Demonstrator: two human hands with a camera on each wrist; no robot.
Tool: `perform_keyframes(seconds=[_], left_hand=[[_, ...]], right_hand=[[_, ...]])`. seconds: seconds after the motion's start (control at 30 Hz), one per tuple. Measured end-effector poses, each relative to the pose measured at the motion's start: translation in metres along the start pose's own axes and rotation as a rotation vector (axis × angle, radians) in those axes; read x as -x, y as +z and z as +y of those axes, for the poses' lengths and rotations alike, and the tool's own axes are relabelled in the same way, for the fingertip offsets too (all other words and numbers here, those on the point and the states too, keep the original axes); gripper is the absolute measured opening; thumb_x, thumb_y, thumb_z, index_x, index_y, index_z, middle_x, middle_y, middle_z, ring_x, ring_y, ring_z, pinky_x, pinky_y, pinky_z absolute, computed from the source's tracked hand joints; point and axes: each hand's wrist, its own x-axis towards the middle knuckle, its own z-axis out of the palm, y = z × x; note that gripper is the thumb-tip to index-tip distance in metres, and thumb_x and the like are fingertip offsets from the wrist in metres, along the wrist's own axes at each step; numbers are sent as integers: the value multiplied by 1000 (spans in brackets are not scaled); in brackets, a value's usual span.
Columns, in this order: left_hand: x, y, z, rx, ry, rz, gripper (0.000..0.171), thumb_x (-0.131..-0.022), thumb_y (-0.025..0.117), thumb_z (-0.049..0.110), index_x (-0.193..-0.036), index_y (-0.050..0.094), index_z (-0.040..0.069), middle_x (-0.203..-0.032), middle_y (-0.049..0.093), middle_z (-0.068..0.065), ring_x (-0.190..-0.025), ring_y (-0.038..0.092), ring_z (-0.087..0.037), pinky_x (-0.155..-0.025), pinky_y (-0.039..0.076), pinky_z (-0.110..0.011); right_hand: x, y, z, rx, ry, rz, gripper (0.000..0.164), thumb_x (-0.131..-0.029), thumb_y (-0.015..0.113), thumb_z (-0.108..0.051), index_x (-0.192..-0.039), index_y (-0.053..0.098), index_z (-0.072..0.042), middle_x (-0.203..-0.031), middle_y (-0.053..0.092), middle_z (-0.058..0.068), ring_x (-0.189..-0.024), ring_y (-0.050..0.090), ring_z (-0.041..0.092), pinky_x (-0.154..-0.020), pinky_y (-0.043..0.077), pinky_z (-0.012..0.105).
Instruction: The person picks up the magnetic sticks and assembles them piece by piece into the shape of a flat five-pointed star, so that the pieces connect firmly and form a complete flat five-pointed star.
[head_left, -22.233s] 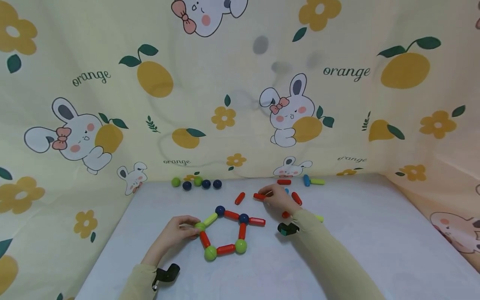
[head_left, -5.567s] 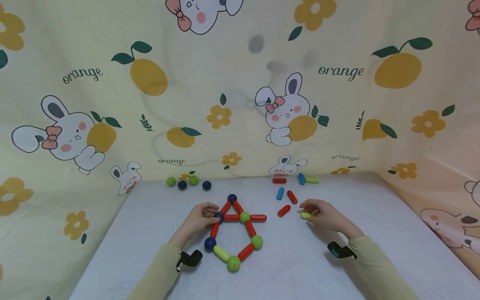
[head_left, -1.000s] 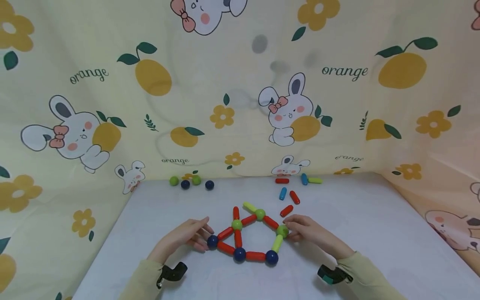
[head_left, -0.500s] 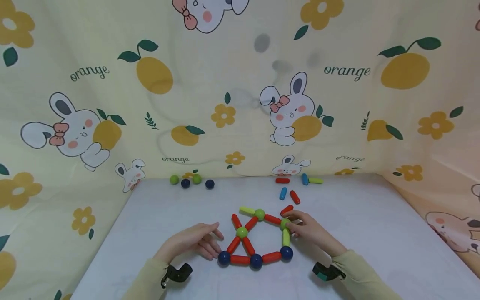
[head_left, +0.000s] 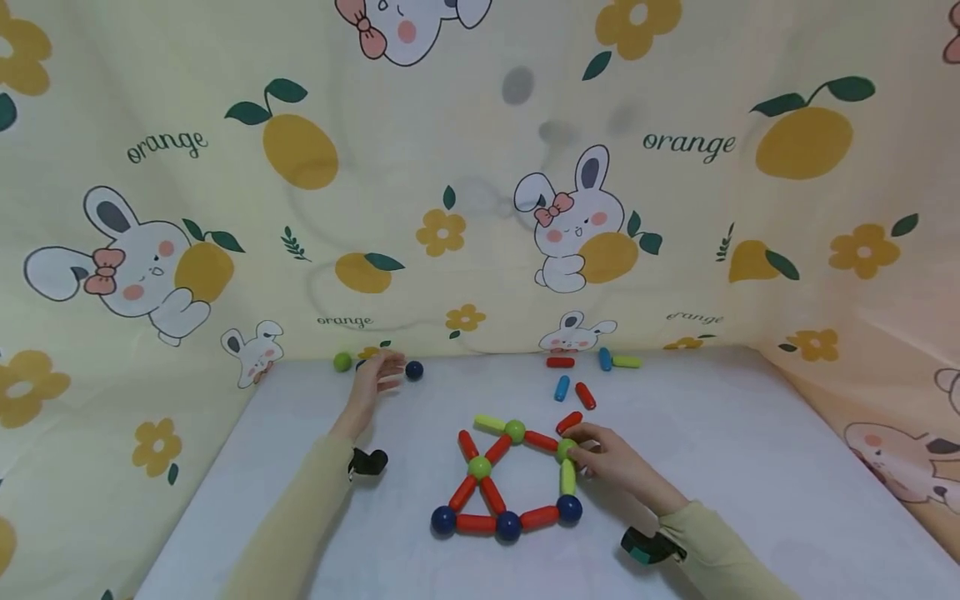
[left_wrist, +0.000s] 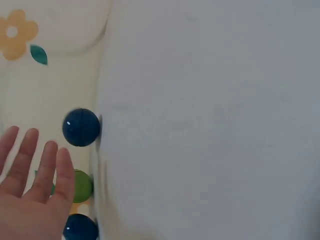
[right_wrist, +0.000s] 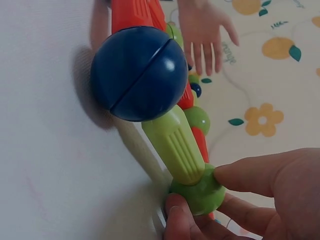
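A frame of magnetic-looking rods and balls lies mid-table: red rods [head_left: 476,524], yellow-green rods, dark blue balls [head_left: 508,526] and green balls. My right hand [head_left: 618,467] pinches the green ball [right_wrist: 200,192] at the frame's right corner between thumb and fingers; a yellow-green rod [right_wrist: 175,145] joins that ball to a dark blue ball [right_wrist: 140,72]. My left hand [head_left: 375,383] is over the row of loose balls at the back left, fingers stretched out and holding nothing. In the left wrist view, its fingers partly cover a green ball [left_wrist: 84,186], near a dark blue ball [left_wrist: 81,127].
Several loose rods lie at the back right: red rods [head_left: 586,396], blue rods [head_left: 562,388] and a yellow-green rod [head_left: 626,362]. One red rod [head_left: 569,422] lies just behind my right hand. A patterned cloth [head_left: 480,250] hangs behind the white table [head_left: 750,467].
Within the last half second my left hand has left the frame's left side and reached to the back-row balls. Earlier, the frame was turned and gained rods and balls. The right hand keeps its ball.
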Motion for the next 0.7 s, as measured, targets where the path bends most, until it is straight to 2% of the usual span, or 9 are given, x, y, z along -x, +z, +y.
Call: perform_keyframes(seconds=[0.13, 0.27, 0.37, 0.47, 0.57, 0.63, 0.7], left_hand=[[0, 3, 12, -23, -14, -18, 54, -106, 23, 32, -128, 47, -11, -136, 43, -27, -130, 31, -43, -107, 26, -57], [-12, 2, -1, -80, -59, -32, 74, -101, 19, 56, -136, 45, -4, -143, 40, -20, -135, 27, -36, -110, 21, -54], [-20, 4, -9, -119, -108, -27, 83, -95, 21, 67, -137, 46, 1, -142, 43, -14, -133, 31, -31, -110, 22, -51], [-27, 8, -16, -197, -117, -25, 67, -98, 37, 56, -135, 49, 1, -139, 47, -14, -129, 38, -29, -108, 28, -47], [-30, 12, -22, -337, -88, -38, 44, -96, 58, 26, -132, 53, 2, -134, 51, -14, -122, 46, -30, -104, 37, -45], [-30, 15, -26, -446, -47, -53, 41, -90, 66, 10, -129, 56, 3, -131, 53, -14, -117, 51, -30, -100, 42, -43], [-29, 18, -31, -518, -27, -66, 41, -85, 70, 3, -125, 60, 4, -126, 56, -14, -112, 54, -30, -96, 45, -42]], right_hand=[[2, 3, -1, -17, 14, 6, 36, -93, 62, -19, -124, 57, -2, -108, 60, 7, -84, 57, 21, -70, 53, 33], [1, 5, 1, -19, 10, 4, 36, -93, 63, -20, -124, 58, -2, -108, 60, 7, -84, 57, 21, -70, 53, 33], [0, 5, 1, -15, 2, -1, 36, -93, 63, -21, -124, 58, -3, -107, 60, 6, -84, 57, 21, -69, 53, 33], [0, 4, 1, -14, 1, -1, 36, -93, 62, -20, -124, 57, -3, -107, 60, 6, -85, 58, 21, -70, 53, 32], [1, 3, 0, -9, 4, 6, 35, -94, 62, -20, -124, 57, -3, -108, 60, 6, -86, 57, 21, -70, 53, 32], [2, 2, -1, -8, 5, 10, 35, -94, 62, -19, -124, 57, -2, -108, 60, 6, -86, 57, 21, -70, 53, 32], [3, 0, -1, -9, 3, 10, 35, -94, 61, -19, -124, 57, -2, -108, 60, 7, -86, 57, 21, -69, 53, 32]])
